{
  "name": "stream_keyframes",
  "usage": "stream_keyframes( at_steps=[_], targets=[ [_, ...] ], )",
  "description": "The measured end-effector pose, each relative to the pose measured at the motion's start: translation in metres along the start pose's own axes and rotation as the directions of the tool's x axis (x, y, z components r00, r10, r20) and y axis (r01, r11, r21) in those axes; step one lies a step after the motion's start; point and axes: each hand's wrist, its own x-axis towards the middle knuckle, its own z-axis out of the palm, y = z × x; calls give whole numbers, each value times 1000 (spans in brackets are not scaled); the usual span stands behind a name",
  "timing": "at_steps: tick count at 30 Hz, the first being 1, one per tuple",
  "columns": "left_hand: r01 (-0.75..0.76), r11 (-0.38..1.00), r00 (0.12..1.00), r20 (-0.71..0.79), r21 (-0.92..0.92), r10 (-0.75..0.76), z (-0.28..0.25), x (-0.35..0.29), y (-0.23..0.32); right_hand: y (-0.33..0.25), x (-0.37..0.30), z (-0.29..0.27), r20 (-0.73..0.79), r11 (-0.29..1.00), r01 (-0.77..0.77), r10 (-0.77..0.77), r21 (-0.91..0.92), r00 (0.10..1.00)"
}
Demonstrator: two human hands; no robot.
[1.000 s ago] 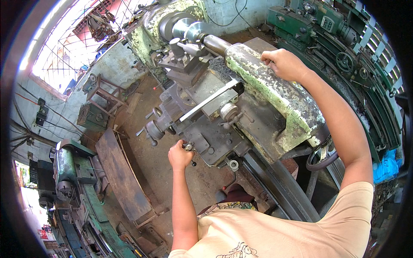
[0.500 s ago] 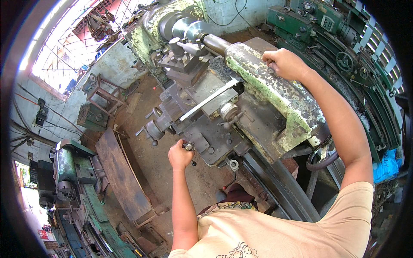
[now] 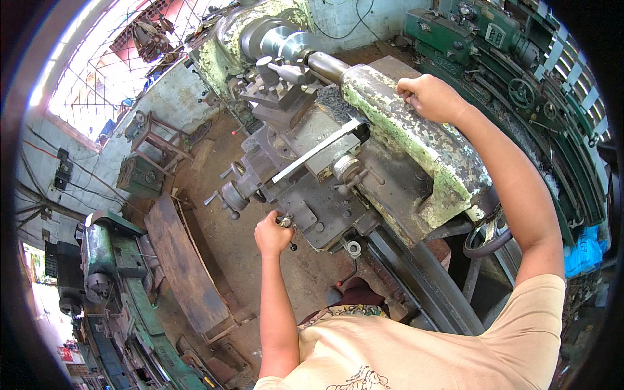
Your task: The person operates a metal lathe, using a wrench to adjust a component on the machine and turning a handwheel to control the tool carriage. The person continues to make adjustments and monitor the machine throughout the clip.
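A large metal lathe lies before me. My left hand [image 3: 273, 234] is closed round a handle at the near edge of its carriage [image 3: 309, 211]; the fingers cover most of the handle. At the worn green-and-cream tailstock [image 3: 406, 123], my right hand [image 3: 432, 97] has its fingers curled at the top; what they hold, if anything, is hidden. A shiny round workpiece [image 3: 298, 45] sits between the chuck [image 3: 260, 36] and the tailstock quill [image 3: 325, 66]. Close by it stands the tool post [image 3: 276, 97]. Ball-ended handles [image 3: 232, 195] stick out left of the carriage.
Another green lathe [image 3: 481, 52] stands at the far right, and a green machine [image 3: 130, 286] at the lower left. A wooden board [image 3: 185, 263] lies between. The tailstock handwheel [image 3: 487, 240] is beneath my right arm. A blue plastic bag [image 3: 583, 253] lies at the right.
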Motion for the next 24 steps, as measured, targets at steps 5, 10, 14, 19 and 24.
stream_keyframes(
  at_steps=[5, 10, 14, 19, 24],
  targets=[
    [-14, 1000, 1000, 1, 19, 14, -1, -1, 0, -1, 0, -1, -10, 1000, -10, 10, 4, 1000],
    [-9, 999, 1000, 14, 31, 8, -1, 0, 1, -2, -1, -2, 10, 1000, -15, 15, -13, 1000],
    [-15, 999, 1000, 6, 34, 14, -1, 0, 0, -1, -1, -2, 1, 999, -14, 14, -41, 1000],
    [2, 1000, 1000, 16, 9, -2, 0, 0, -1, -2, -1, -2, -4, 998, -19, 18, -55, 1000],
    [-4, 1000, 1000, 8, 16, 4, 1, 0, -1, -4, -2, -5, -27, 998, -3, 2, -57, 1000]
  ],
)
